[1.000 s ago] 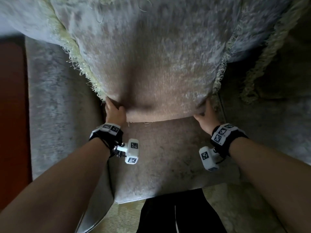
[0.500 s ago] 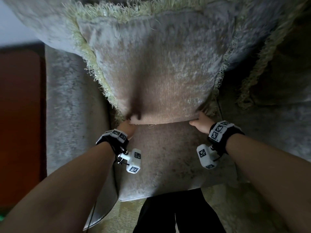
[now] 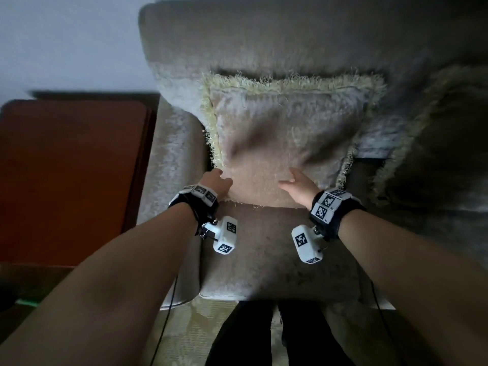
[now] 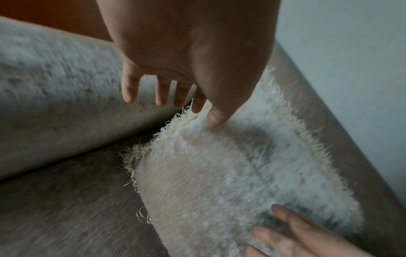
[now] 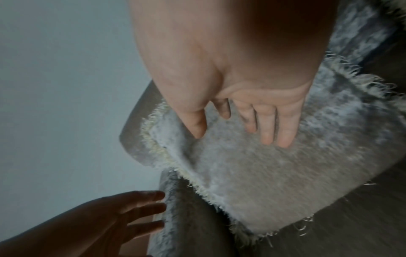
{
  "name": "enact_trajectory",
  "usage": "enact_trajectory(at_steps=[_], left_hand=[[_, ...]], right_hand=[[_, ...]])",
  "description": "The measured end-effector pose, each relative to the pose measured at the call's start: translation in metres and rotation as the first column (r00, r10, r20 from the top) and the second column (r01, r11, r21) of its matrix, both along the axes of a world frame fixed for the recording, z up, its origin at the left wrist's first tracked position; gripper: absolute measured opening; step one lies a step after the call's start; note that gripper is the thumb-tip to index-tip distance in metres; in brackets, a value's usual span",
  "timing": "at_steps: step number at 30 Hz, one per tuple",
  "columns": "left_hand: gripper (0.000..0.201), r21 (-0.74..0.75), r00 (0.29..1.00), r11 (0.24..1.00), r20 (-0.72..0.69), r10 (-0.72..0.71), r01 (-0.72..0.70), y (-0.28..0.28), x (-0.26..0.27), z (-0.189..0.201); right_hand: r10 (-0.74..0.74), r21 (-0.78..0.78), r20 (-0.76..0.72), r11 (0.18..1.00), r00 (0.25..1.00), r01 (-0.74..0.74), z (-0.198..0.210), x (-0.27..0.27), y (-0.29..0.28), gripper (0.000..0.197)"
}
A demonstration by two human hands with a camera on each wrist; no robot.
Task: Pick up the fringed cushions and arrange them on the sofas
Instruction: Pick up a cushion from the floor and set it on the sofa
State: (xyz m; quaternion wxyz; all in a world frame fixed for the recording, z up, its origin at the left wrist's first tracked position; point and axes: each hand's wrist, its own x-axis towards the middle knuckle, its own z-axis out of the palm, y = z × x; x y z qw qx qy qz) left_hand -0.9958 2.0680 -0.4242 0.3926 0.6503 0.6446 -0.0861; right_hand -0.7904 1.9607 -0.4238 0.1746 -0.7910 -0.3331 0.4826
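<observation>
A fringed cushion (image 3: 285, 143) stood propped against the backrest of a pale plush sofa (image 3: 264, 43), filling the middle of the head view, its lower edge resting on the seat and its cream fringe running along the top and both sides. Its left edge lay just beside the sofa's armrest (image 3: 169, 159).

The left hand (image 3: 217, 184) sat at the cushion's lower left corner. In the left wrist view its grip was spread: the fingers (image 4: 129, 87) were straight and parted over the armrest side, while the thumb tip touched the cushion's face just inside the fringe. Nothing was pinched.

The right hand (image 3: 299, 188) lay over the lower middle of the cushion's face, slightly right of centre in the head view. Its grip was also spread, with the fingers (image 5: 285, 128) extended side by side and their tips touching the plush, the thumb held apart toward the left of that frame. It held nothing.

A second fringed cushion (image 3: 435, 133) sat in shadow at the right edge of the head view, near the first; whether the two touched could not be told. A reddish-brown side table (image 3: 71, 175) occupied the left of the frame beside the armrest, with a pale wall (image 3: 66, 40) in the upper left. The person's dark trousers (image 3: 245, 336) showed at the bottom centre, on a light patterned rug (image 3: 184, 331).
</observation>
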Motion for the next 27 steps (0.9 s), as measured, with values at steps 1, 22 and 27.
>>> enact_trajectory(at_steps=[1,22,27], left_hand=[[0.049,0.017,1.000,1.000,0.020,0.017,-0.017,-0.002,-0.003,0.010],[0.051,0.265,0.781,0.737,0.280,0.558,-0.621,-0.140,-0.166,0.248],[0.049,0.304,0.642,0.566,0.319,0.697,-0.766,-0.182,-0.258,0.281]], right_hand=[[0.017,0.018,-0.005,1.000,1.000,-0.017,0.014,-0.006,0.001,0.070],[0.460,0.335,-0.177,0.860,0.870,-0.386,0.251,-0.170,-0.009,0.057],[0.608,0.409,-0.146,0.755,0.780,-0.512,0.285,-0.268,-0.012,0.056]])
